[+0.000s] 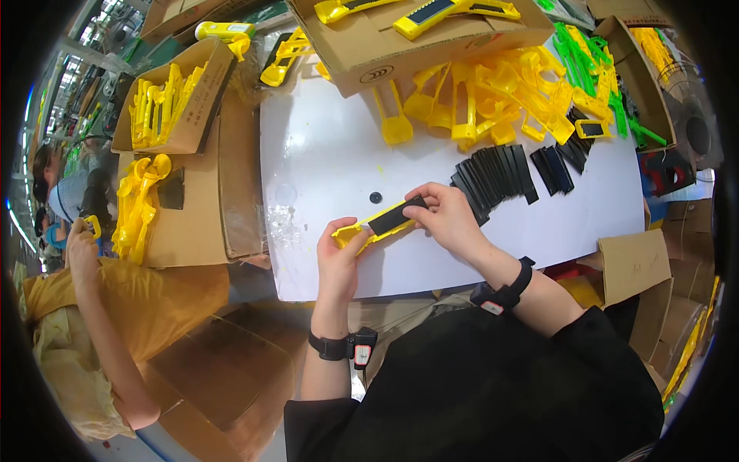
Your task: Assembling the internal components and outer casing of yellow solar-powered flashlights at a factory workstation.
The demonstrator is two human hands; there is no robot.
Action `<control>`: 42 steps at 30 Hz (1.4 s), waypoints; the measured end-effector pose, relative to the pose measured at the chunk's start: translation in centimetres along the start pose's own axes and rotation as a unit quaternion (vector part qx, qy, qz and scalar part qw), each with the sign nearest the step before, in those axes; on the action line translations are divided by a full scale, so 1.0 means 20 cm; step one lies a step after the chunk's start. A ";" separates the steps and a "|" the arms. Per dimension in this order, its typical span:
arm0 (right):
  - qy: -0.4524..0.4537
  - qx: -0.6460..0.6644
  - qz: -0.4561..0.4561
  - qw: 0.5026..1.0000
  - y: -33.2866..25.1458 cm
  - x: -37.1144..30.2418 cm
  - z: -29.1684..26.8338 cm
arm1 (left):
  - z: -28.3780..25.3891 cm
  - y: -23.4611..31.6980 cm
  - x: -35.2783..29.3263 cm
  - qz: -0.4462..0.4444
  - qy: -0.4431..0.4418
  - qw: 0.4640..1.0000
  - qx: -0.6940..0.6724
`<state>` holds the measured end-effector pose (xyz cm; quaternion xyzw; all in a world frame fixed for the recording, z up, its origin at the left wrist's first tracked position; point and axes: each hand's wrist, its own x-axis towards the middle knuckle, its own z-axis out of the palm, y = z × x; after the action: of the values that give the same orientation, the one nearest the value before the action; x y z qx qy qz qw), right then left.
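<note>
My left hand (pixel 337 260) grips the wide end of a yellow plastic shell (pixel 348 234), held at a slant over the near part of the white table. A dark rectangular panel (pixel 391 220) lies along the shell's long part; whether it is fully seated I cannot tell. The fingers of my right hand (pixel 456 222) are closed on the panel's far right end. Just beyond the shell, a small round black piece (pixel 376 197) rests on the table. To the right of my right hand, a row of black strips (pixel 493 175) lies fanned out.
Yellow shells (pixel 500 92) are heaped behind the strips, with green parts (pixel 585 58) at the back right. A cardboard box (pixel 454 54) holding yellow pieces stands at the back. To the left, another box (pixel 192 100) sits near a co-worker's hand (pixel 81 250).
</note>
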<state>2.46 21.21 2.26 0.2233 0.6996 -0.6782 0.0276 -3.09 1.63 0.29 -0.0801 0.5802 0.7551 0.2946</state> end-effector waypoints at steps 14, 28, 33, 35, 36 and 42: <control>0.024 -0.082 0.014 0.996 -0.03 -0.03 0.02 | 0.04 -0.02 -0.01 -0.080 0.026 0.996 0.034; 0.169 -0.283 -0.212 0.920 0.11 0.00 0.01 | 0.05 -0.02 0.00 -0.064 0.067 0.996 -0.017; 0.120 -0.270 -0.231 0.927 0.12 0.03 0.03 | 0.04 -0.01 0.00 -0.079 0.035 0.996 0.005; 0.121 -0.305 -0.253 0.910 0.10 0.04 0.03 | 0.03 -0.01 0.00 -0.087 0.026 0.996 0.005; 0.121 -0.304 -0.253 0.910 0.10 0.04 0.03 | 0.03 0.00 0.00 -0.095 0.015 0.995 0.005; 0.065 -0.301 -0.238 0.921 0.09 0.07 -0.01 | 0.05 0.03 0.01 -0.105 0.009 0.994 0.010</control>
<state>1.83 21.71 0.07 0.0755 0.9033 -0.4065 -0.1143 -3.31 2.62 0.98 -0.1446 0.5790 0.7130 0.3680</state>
